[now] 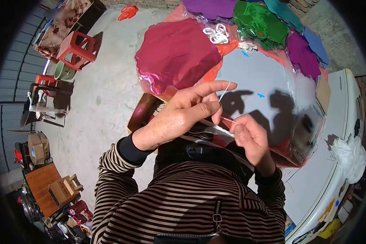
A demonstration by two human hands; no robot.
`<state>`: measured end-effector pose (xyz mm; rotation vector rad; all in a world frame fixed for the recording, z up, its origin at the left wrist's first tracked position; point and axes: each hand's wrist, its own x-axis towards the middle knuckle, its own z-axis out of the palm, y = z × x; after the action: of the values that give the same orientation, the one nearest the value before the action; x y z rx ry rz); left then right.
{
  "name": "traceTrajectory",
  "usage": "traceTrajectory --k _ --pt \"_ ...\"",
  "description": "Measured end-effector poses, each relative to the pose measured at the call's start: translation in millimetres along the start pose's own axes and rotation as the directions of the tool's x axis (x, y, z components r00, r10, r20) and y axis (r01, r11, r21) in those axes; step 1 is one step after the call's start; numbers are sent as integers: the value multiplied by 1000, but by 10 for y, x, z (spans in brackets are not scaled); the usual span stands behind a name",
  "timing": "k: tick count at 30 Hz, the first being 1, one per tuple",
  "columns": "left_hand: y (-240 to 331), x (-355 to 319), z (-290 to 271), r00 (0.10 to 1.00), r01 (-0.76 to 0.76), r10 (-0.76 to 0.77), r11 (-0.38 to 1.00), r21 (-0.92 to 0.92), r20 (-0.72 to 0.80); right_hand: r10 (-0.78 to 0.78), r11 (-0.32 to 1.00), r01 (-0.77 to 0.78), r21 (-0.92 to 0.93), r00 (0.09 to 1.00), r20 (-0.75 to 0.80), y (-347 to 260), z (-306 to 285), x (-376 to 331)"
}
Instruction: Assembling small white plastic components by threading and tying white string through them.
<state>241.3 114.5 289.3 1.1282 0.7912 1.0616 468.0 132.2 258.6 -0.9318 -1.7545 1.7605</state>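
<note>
A thin white cord [224, 92] runs over the stretched index finger of my left hand [182, 113] and down to its thumb, where the hand pinches it. Another length of it reaches across to my right hand [252, 137], held between the thumb and bent index finger. Both hands are raised above the near edge of a pale grey tabletop [248, 73]. Below them, white strands [217, 129] lie near my lap, partly hidden by the hands. Small blue pieces [260, 95] lie on the tabletop, near the shadows of my hands.
Shiny dark red sheets [179, 51] lie stacked ahead on the left, beside looped white cord bundles [217, 34]. Green [262, 24] and purple stacks [303, 55] line the far side. A white fibre bundle [349, 156] sits at right; a red stool [77, 51] stands at far left.
</note>
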Motion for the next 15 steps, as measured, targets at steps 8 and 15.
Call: traceTrajectory --k 8,15 --pt "-53 117 64 963 193 -211 974 118 165 -191 977 155 -144 940 -284 -259 -321 191" --pt "-194 151 102 999 27 -30 997 75 42 -225 959 209 -190 972 -67 231 138 146"
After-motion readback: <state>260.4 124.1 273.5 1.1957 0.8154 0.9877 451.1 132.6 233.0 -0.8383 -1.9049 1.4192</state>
